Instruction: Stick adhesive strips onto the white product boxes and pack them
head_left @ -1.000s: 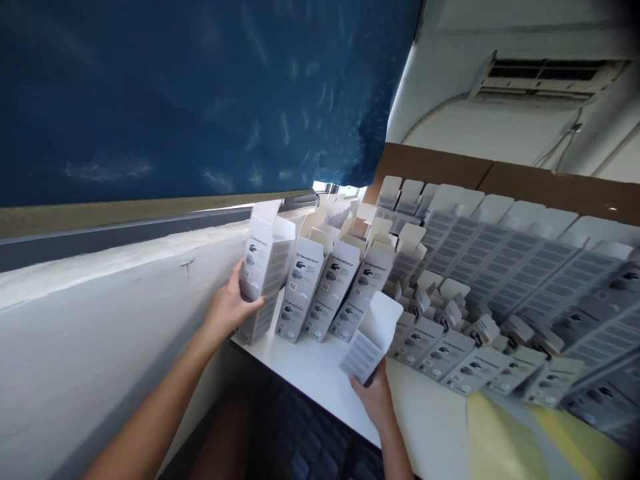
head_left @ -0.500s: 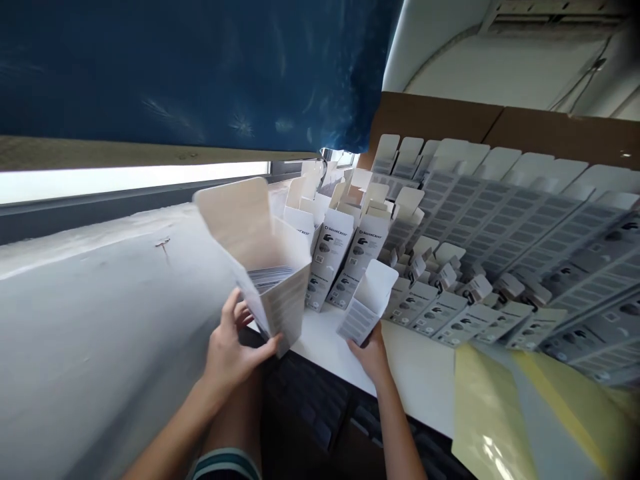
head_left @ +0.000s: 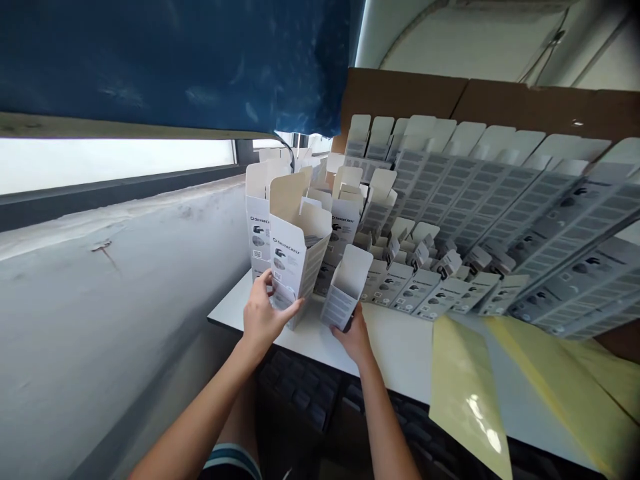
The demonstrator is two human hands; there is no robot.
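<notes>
My left hand (head_left: 266,308) is closed around the lower front of a tall white SilverCrest carton (head_left: 299,250), its top flap raised. Edges of papers show inside that carton, at the table's front. My right hand (head_left: 353,331) grips the lower part of a smaller carton (head_left: 347,285), also with its lid flap up; it leans a little to the right and its printed side faces me. Whether the small carton holds anything cannot be seen. Behind the left-hand carton stands another tall open carton (head_left: 257,220).
Rows of open cartons (head_left: 470,170) fill the back and right of the white table (head_left: 395,350). Several small cartons (head_left: 417,293) stand before them. A yellow plastic sheet (head_left: 465,387) hangs over the front edge. A wall (head_left: 125,287) borders the left; a blue cover (head_left: 175,60) hangs above.
The tall carton in my left hand has turned so its logo side faces me, and stands more upright, nearer the other cartons. The view has shifted right. My right hand keeps the small carton.
</notes>
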